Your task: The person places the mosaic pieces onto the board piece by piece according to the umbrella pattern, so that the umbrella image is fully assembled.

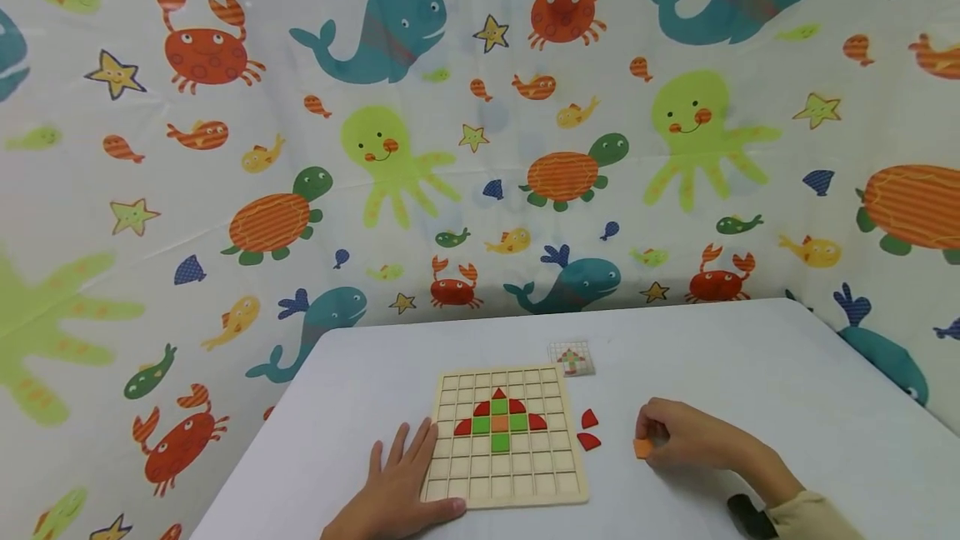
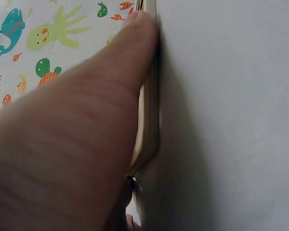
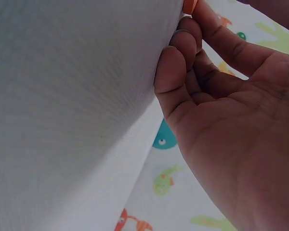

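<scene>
A square wooden grid board (image 1: 525, 487) lies on the white table, holding a pattern of red, green and orange tiles around an orange square (image 1: 500, 423). My left hand (image 1: 397, 486) rests at the board's near left corner, fingers straight along its left side and thumb against the front edge. To the right of the board, my right hand (image 1: 690, 436) pinches an orange square tile (image 1: 642, 448) close over the tabletop. Only a bit of that orange tile shows at the top of the right wrist view, by the fingertips (image 3: 171, 72).
Two loose red quarter-round tiles (image 1: 588, 441) lie between the board and my right hand. Behind the board's far right corner is a small pattern card (image 1: 572, 365). A dark object (image 1: 750, 517) is by the right sleeve. A sea-animal curtain (image 1: 480, 215) hangs behind the table (image 1: 697, 348).
</scene>
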`<state>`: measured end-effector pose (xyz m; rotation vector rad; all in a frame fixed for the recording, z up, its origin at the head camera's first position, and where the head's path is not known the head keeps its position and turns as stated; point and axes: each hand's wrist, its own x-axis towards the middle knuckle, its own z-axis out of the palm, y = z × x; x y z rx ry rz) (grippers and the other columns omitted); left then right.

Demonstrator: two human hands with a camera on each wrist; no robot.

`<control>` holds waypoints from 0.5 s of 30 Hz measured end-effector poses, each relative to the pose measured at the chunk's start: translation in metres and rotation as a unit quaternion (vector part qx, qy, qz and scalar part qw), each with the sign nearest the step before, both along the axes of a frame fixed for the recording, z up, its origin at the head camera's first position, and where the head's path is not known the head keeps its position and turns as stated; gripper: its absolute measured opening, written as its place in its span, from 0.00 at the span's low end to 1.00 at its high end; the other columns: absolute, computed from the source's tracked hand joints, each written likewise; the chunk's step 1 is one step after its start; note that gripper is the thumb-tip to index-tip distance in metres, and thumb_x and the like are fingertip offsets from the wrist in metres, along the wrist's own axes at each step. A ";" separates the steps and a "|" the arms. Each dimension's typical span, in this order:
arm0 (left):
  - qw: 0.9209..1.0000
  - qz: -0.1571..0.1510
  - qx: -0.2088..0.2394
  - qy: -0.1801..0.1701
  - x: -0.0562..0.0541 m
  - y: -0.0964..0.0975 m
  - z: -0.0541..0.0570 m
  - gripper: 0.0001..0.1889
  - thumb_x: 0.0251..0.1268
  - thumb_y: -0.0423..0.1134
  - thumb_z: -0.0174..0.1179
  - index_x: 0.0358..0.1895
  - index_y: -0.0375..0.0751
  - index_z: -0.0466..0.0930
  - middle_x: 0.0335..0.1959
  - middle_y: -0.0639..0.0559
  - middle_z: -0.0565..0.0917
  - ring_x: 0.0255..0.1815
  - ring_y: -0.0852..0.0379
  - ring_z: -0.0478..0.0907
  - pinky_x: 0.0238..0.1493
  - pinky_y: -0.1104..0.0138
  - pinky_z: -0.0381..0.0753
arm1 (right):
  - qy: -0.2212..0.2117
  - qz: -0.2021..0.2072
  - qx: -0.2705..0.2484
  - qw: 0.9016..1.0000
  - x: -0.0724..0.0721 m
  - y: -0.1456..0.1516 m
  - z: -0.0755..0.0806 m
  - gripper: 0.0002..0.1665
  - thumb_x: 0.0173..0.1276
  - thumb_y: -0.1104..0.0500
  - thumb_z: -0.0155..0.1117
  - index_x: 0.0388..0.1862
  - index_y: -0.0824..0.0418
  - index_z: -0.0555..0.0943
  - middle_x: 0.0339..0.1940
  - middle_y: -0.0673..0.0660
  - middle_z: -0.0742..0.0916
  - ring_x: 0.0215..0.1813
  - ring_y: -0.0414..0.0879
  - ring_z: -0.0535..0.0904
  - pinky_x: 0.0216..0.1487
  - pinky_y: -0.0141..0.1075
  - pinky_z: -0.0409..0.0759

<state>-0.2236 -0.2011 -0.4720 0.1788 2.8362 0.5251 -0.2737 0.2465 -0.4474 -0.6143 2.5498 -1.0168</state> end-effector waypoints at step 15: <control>0.991 -0.002 -0.068 0.115 -0.007 -0.009 -0.050 0.67 0.48 0.89 0.57 0.81 0.39 0.67 0.82 0.45 0.69 0.82 0.32 0.57 0.74 0.25 0.42 | 0.027 -0.008 -0.002 1.000 -0.002 -0.001 -0.012 0.11 0.66 0.61 0.78 0.38 0.56 0.81 0.30 0.49 0.80 0.34 0.44 0.76 0.37 0.34 0.79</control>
